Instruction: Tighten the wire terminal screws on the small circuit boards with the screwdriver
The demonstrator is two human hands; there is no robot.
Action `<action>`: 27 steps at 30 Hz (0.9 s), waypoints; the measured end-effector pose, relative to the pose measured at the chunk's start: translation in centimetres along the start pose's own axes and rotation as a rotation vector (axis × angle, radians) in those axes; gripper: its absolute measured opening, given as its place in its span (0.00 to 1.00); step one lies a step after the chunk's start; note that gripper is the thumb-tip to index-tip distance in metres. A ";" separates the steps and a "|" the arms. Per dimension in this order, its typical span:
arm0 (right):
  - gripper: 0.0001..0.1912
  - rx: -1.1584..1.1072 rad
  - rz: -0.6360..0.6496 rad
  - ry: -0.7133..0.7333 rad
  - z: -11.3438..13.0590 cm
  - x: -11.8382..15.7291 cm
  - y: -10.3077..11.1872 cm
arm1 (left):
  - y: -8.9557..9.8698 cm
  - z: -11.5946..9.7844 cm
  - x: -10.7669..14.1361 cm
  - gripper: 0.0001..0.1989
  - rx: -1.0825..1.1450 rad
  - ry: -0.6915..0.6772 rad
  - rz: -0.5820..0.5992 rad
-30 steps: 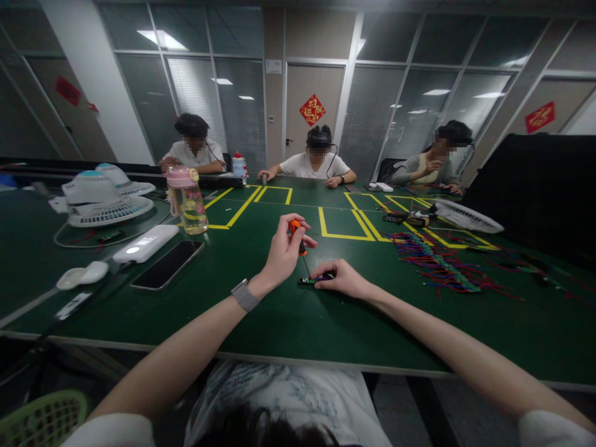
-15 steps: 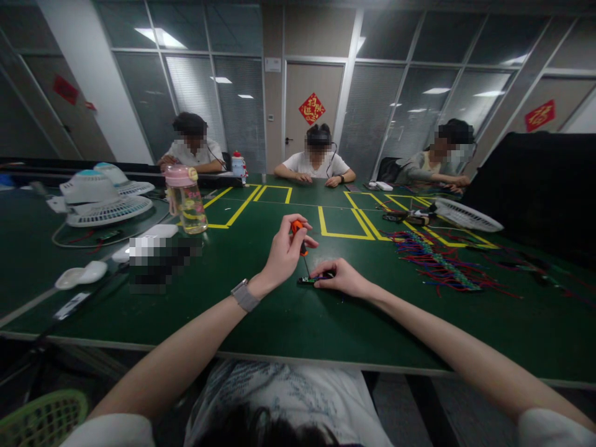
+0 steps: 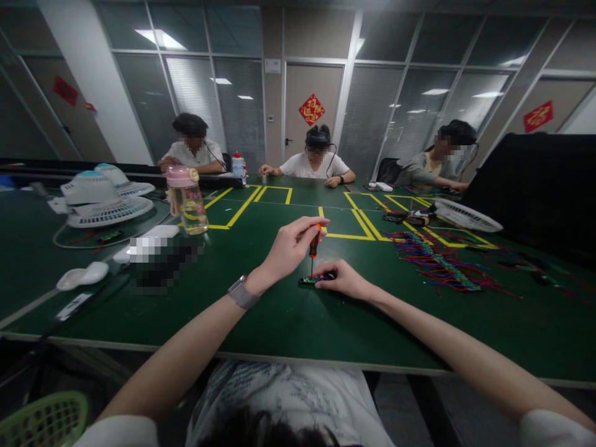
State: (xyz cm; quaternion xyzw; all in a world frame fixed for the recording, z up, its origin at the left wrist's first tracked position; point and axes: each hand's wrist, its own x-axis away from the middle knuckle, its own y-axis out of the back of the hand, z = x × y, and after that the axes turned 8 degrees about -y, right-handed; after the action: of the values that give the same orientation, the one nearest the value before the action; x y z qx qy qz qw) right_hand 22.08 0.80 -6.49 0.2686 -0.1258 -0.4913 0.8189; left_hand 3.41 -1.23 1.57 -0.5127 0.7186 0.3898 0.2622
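My left hand (image 3: 294, 247) is closed around the handle of an orange and black screwdriver (image 3: 313, 245). The tool stands nearly upright, its thin shaft pointing down to a small dark circuit board assembly (image 3: 307, 281) on the green table. Whether the tip sits in a screw is too small to tell. My right hand (image 3: 343, 278) pinches the right part of that assembly against the tabletop, its fingers covering much of it. A patch of green shows on the board's visible left end.
A bundle of small boards with red and blue wires (image 3: 440, 261) lies to the right. Leftward are a pink-lidded bottle (image 3: 187, 202) and white fans (image 3: 109, 202). Yellow tape (image 3: 347, 235) marks the table (image 3: 279, 329). Several people sit across it; a black screen-like panel (image 3: 540, 192) rises right.
My left hand and the screwdriver have shifted right, and the tool has gone from tilted to nearly upright. My right hand stays put. Opposite, a person's hand has reached to a small cup.
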 end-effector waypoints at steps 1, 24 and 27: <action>0.14 0.012 -0.001 0.017 0.0 0.0 0.0 | 0.0 0.1 -0.1 0.13 -0.003 0.008 0.003; 0.10 0.038 -0.063 0.085 -0.5 0.2 -0.4 | 0.4 1.2 -0.2 0.07 -0.110 -0.029 -0.171; 0.10 0.028 -0.072 0.087 -0.3 0.4 -0.6 | 0.2 1.1 0.2 0.11 -0.254 -0.099 -0.188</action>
State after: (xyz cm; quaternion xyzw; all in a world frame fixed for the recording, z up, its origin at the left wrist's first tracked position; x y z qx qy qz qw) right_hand 21.99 0.37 -7.07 0.3052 -0.0872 -0.5068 0.8015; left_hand 3.16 -0.41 0.82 -0.5868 0.5988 0.4760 0.2656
